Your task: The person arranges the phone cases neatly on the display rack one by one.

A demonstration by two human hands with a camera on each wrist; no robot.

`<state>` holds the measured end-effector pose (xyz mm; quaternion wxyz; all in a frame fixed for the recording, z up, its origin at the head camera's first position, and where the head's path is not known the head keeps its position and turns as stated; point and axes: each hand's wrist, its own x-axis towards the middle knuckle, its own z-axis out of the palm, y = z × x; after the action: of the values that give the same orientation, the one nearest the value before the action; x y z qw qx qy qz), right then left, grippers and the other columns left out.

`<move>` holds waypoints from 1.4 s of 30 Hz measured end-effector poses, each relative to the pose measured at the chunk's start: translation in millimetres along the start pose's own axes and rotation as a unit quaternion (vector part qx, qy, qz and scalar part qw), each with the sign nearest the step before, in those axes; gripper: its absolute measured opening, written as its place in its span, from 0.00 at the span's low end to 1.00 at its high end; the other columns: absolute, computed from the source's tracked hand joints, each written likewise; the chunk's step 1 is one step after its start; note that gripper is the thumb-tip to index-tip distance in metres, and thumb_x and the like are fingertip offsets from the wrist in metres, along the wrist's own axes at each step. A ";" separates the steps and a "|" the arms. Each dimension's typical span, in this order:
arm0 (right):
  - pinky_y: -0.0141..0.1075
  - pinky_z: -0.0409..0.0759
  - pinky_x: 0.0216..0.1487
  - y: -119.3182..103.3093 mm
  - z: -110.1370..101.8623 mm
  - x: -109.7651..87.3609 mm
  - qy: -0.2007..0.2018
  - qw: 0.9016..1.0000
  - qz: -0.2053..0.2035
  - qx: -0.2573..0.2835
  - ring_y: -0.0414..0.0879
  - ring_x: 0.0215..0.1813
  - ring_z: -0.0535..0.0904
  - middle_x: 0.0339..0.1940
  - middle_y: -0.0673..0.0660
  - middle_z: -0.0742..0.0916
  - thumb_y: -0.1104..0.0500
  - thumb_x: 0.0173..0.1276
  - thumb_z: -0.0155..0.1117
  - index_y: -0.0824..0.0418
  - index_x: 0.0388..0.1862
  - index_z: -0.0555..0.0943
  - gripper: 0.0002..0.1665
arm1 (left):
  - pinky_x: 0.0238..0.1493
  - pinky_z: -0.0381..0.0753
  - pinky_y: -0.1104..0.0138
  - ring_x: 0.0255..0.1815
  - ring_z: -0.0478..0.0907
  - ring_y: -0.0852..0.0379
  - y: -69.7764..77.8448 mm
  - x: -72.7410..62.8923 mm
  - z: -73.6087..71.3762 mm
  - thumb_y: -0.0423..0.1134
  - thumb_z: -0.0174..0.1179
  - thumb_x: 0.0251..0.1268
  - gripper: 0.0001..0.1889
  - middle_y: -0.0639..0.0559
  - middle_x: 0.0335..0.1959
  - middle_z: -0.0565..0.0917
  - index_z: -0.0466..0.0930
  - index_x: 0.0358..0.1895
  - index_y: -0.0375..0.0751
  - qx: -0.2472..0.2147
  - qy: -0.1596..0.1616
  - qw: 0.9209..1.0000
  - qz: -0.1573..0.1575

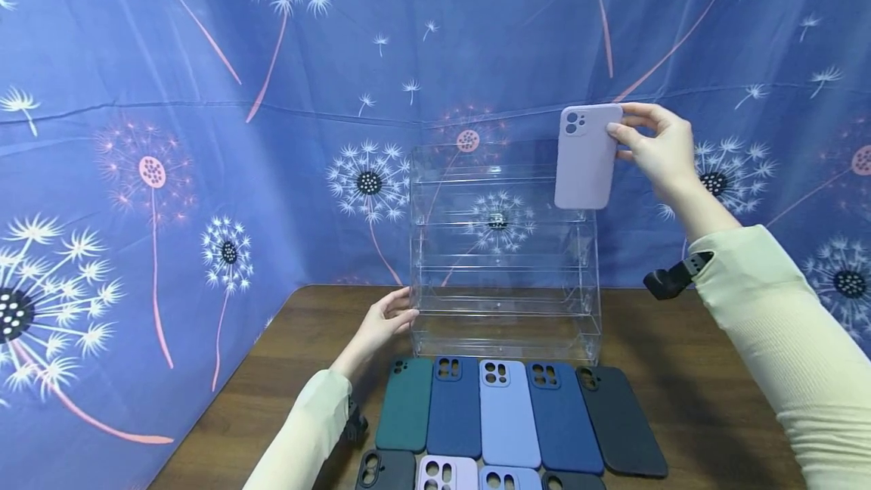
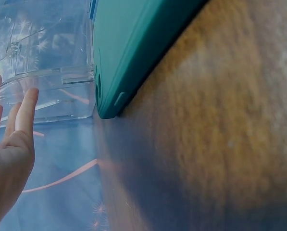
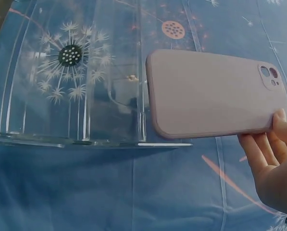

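Note:
My right hand pinches a pale lilac phone case by its upper right edge, thumb on the back and fingers behind. The case is held upright over the top right corner of a clear tiered acrylic rack. In the right wrist view the lilac case shows its camera cutout close to the thumb. My left hand is at the rack's lower left side, fingertips right at its side panel. Those fingers are extended and loosely spread in the left wrist view.
In front of the rack lies a row of phone cases: green, navy, light blue, blue and black. Several more, including a lilac one, lie nearer me. A dandelion-print cloth hangs behind the wooden table.

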<state>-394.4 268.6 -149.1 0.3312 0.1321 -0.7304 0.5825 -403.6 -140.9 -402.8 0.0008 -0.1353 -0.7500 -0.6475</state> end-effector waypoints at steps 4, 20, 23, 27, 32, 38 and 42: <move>0.20 0.81 0.33 -1.7 7.9 7.3 0.001 1.000 0.018 0.011 0.30 0.35 0.79 0.34 0.40 0.81 0.60 0.64 0.63 0.62 0.58 0.76 0.23 | 0.49 0.83 0.63 0.50 0.79 0.48 -1.5 0.8 -2.5 0.34 0.61 0.62 0.30 0.35 0.59 0.74 0.64 0.67 0.40 -0.003 0.000 1.000 -0.003; 0.22 0.82 0.30 -4.7 35.9 35.6 0.049 0.987 0.037 0.151 0.35 0.30 0.78 0.32 0.50 0.76 0.68 0.63 0.62 0.57 0.39 0.76 0.09 | 0.55 0.79 0.55 0.52 0.78 0.50 1.2 3.3 -4.4 0.32 0.58 0.65 0.31 0.28 0.61 0.70 0.57 0.70 0.35 -0.007 -0.033 0.999 0.006; 0.22 0.82 0.29 -3.5 41.0 40.6 0.061 0.985 0.038 0.159 0.34 0.30 0.79 0.31 0.49 0.78 0.69 0.62 0.62 0.57 0.37 0.76 0.09 | 0.55 0.79 0.57 0.53 0.78 0.51 1.4 3.6 -5.5 0.32 0.58 0.64 0.32 0.28 0.61 0.69 0.57 0.70 0.35 -0.008 -0.036 0.999 0.006; 0.22 0.82 0.28 -0.8 47.0 46.3 0.071 0.983 0.046 0.165 0.34 0.30 0.79 0.30 0.49 0.80 0.69 0.61 0.63 0.56 0.36 0.77 0.09 | 0.52 0.81 0.61 0.51 0.79 0.53 -1.3 2.7 -5.6 0.33 0.59 0.63 0.31 0.29 0.60 0.70 0.59 0.69 0.36 -0.010 -0.032 0.999 0.004; 0.23 0.82 0.28 1.0 53.0 50.1 0.068 0.982 0.065 0.164 0.35 0.32 0.78 0.32 0.49 0.81 0.69 0.61 0.64 0.56 0.37 0.78 0.09 | 0.51 0.82 0.61 0.50 0.79 0.54 -5.1 1.0 -4.7 0.34 0.60 0.63 0.31 0.30 0.60 0.71 0.60 0.69 0.37 -0.006 -0.029 1.000 0.004; 0.24 0.83 0.32 3.7 58.0 58.0 0.066 0.981 0.071 0.166 0.36 0.35 0.78 0.34 0.49 0.79 0.67 0.63 0.62 0.55 0.39 0.77 0.09 | 0.52 0.81 0.61 0.51 0.79 0.52 -6.1 1.5 -3.4 0.32 0.58 0.64 0.31 0.29 0.60 0.71 0.60 0.69 0.36 -0.011 -0.029 1.000 0.003; 0.23 0.82 0.32 7.9 61.6 64.4 0.073 0.982 0.066 0.164 0.36 0.34 0.78 0.33 0.48 0.78 0.67 0.63 0.63 0.54 0.39 0.78 0.10 | 0.52 0.81 0.61 0.52 0.78 0.52 -6.4 2.0 -2.8 0.31 0.58 0.64 0.30 0.28 0.61 0.70 0.60 0.69 0.36 -0.015 -0.030 0.999 0.001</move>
<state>-467.4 225.5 -120.4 0.3182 0.0938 -0.6059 0.7231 -407.2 -144.0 -408.2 -0.0232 -0.1554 -0.7396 -0.6545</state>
